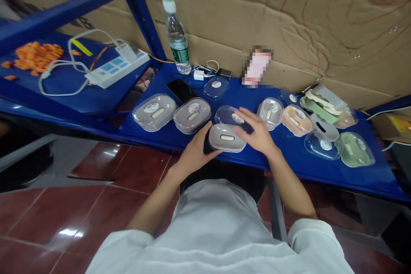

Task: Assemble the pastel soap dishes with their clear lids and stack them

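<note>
A grey oval box point(227, 138) with a cream oval piece in its top lies at the front edge of the blue table. My left hand point(196, 149) holds its left side, thumb along the front and fingers behind. Over its right end is my right hand point(257, 132), fingers apart, with fingertips near a clear lid point(229, 116) behind the box; whether they touch the lid is unclear. Two grey boxes under clear covers, one point(192, 115) and another point(154, 112), sit to the left. A smaller covered grey box point(270, 113) is to the right.
At the right are a covered peach box point(297, 120), a green one point(356, 149), a clear lid point(323, 145) and stacked shells point(324, 105). Behind stand a water bottle point(178, 45), a black phone point(181, 90) and a charger point(199, 75). A power strip point(117, 67) lies left.
</note>
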`<action>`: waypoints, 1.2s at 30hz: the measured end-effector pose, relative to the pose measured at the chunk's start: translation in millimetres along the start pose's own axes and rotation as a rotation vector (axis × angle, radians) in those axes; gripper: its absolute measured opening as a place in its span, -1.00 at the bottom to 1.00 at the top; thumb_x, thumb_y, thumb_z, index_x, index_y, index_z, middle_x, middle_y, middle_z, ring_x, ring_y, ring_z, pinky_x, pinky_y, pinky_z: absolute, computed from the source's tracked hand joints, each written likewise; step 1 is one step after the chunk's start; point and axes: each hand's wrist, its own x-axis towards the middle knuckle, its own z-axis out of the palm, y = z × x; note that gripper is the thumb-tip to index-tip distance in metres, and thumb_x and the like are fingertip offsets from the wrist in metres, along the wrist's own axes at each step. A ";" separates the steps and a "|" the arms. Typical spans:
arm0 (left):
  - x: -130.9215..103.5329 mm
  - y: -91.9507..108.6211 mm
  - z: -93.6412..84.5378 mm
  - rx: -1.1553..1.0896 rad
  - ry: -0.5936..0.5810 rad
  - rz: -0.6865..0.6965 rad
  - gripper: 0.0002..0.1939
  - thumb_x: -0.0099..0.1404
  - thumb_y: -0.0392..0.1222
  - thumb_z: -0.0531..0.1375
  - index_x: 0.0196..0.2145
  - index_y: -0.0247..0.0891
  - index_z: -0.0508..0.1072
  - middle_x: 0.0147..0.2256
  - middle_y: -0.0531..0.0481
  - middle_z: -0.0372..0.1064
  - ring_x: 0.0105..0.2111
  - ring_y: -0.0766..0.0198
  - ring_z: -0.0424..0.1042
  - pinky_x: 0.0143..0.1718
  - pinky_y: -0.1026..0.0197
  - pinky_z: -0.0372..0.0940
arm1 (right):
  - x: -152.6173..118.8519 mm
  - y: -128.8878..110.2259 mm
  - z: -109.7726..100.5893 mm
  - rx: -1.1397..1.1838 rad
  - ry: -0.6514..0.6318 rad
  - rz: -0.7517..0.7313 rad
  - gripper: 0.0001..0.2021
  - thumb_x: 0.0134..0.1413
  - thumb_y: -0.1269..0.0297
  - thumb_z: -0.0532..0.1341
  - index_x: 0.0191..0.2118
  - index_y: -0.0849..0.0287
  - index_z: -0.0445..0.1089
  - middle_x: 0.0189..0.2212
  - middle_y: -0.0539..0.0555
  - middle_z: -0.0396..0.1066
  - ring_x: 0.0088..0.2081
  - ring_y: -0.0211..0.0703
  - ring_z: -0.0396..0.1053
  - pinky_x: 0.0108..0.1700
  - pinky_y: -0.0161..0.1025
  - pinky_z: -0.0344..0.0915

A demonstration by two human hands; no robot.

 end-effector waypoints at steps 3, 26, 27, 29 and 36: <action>0.5 -3.1 1.9 -0.009 0.005 -0.005 0.12 0.37 0.10 0.40 0.57 -0.02 -0.25 0.43 -0.27 0.20 0.41 -0.08 0.29 0.40 -0.14 0.28 | -22.0 -7.9 7.8 -0.064 -0.110 -0.098 -0.41 0.38 -0.06 0.29 0.41 -0.01 0.35 0.43 0.20 0.27 0.42 0.17 0.27 0.42 0.23 0.27; 25.0 21.0 -17.3 0.073 0.053 0.239 -0.48 0.62 -0.17 0.01 0.46 -0.07 0.17 0.43 -0.21 0.21 0.44 0.06 0.23 0.43 -0.16 0.24 | -43.6 4.9 19.8 -0.444 0.138 -0.097 -0.35 0.40 -0.08 0.23 0.44 0.16 0.26 0.42 0.40 0.24 0.46 0.41 0.14 0.40 0.46 0.16; 37.5 28.3 -23.0 0.110 0.065 0.270 -0.52 0.62 -0.20 -0.03 0.41 -0.08 0.27 0.41 -0.18 0.25 0.42 0.07 0.26 0.44 -0.18 0.22 | -38.5 6.2 20.8 -0.469 0.184 -0.058 -0.36 0.42 -0.07 0.22 0.43 0.18 0.26 0.41 0.43 0.24 0.47 0.44 0.12 0.41 0.50 0.10; 69.8 42.9 -33.9 0.218 0.073 0.324 -0.57 0.61 -0.23 -0.06 0.27 -0.12 0.45 0.34 -0.14 0.35 0.35 0.08 0.35 0.47 -0.20 0.15 | -24.6 6.2 21.9 -0.497 0.214 -0.006 -0.39 0.44 -0.01 0.19 0.43 0.22 0.24 0.42 0.45 0.22 0.48 0.45 0.09 0.42 0.55 -0.01; 167.3 47.1 -36.7 0.715 -0.088 0.087 -0.61 0.53 -0.14 0.10 0.21 -0.27 0.49 0.22 -0.26 0.46 0.26 -0.08 0.40 0.46 -0.25 -0.03 | -6.9 -2.2 15.1 -0.541 0.185 0.108 -0.53 0.44 0.31 0.08 0.37 0.27 0.32 0.42 0.42 0.23 0.47 0.34 0.10 0.48 0.48 -0.20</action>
